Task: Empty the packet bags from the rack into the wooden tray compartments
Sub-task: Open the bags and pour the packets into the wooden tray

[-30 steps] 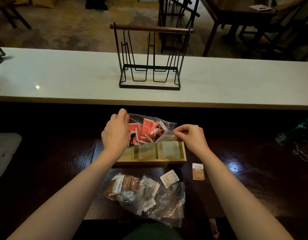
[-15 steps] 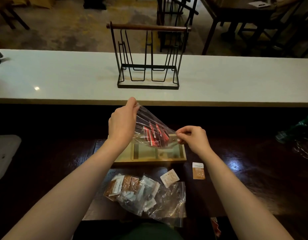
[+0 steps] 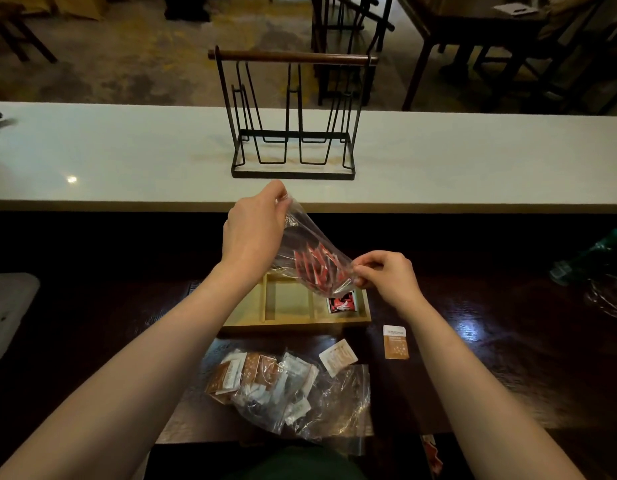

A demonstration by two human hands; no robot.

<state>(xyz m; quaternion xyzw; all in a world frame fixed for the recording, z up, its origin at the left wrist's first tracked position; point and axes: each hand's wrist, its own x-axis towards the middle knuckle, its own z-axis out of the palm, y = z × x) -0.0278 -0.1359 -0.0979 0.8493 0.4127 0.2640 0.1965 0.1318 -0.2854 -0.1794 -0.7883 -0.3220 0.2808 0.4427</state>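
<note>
- The left hand pinches the upper end of a clear plastic bag with curled fingers and holds it high above the wooden tray.
- The right hand pinches the lower end of the same bag, just over the right compartment of the tray.
- The bag is tilted, its lower end pointing down to the right compartment. Red packets are gathered inside the bag near this lower end.
- One red packet lies already in the right compartment. The middle compartment shows only bare wood; the left one is partly hidden by the left forearm.
- The tray stands on the dark worktop in front of the person.
- Near the person, two other clear bags lie on the worktop, with brown and white packets inside them.
- Two loose packets lie beside them: a white one just under the tray and a brown-and-white one more to the right.
- The wire rack with a wooden handle stands on the white counter behind, well apart from the tray, and no bag hangs in it.
</note>
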